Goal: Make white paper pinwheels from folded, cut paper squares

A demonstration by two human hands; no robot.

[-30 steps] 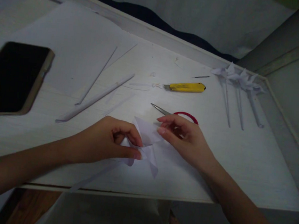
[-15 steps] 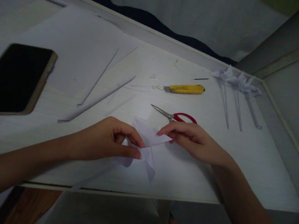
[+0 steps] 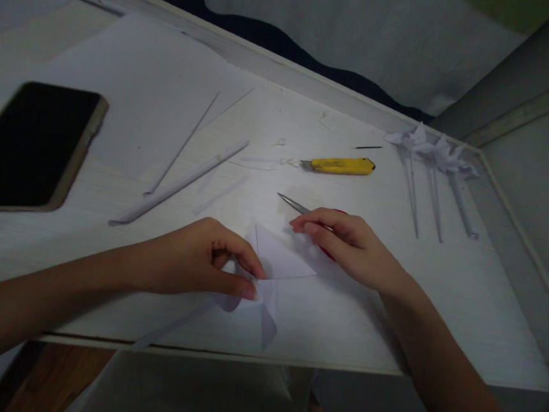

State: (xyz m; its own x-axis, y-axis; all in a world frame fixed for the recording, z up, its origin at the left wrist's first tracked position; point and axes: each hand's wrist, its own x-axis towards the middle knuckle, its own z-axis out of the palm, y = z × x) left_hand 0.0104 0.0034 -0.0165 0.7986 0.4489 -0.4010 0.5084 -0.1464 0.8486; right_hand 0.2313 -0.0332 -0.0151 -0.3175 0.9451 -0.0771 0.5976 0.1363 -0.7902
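Observation:
My left hand (image 3: pixel 202 260) is closed, thumb and forefinger pinching the middle of a white paper pinwheel (image 3: pixel 284 258). Its cut flaps fan out, two to the right and below, while a curled one is partly hidden behind the fingers. My right hand (image 3: pixel 348 241) hovers up and to the right of the pinwheel, apart from it, fingers loosely apart with nothing visible in them. Under that hand lies a pair of red-handled scissors (image 3: pixel 295 203), its handles mostly covered. Whether the hand touches the scissors I cannot tell.
Behind the scissors are a yellow utility knife (image 3: pixel 343 166) and a thin dark rod (image 3: pixel 368 147). Several paper pinwheels on sticks (image 3: pixel 437 159) lie at the right. Rolled paper tubes (image 3: pixel 180 185), paper sheets (image 3: pixel 136 78) and a dark tablet (image 3: pixel 30 146) occupy the left.
My right hand has let go of the pinwheel's right flap and moved up over the scissors' handles. My left hand keeps its pinch; the released flap has spread lower.

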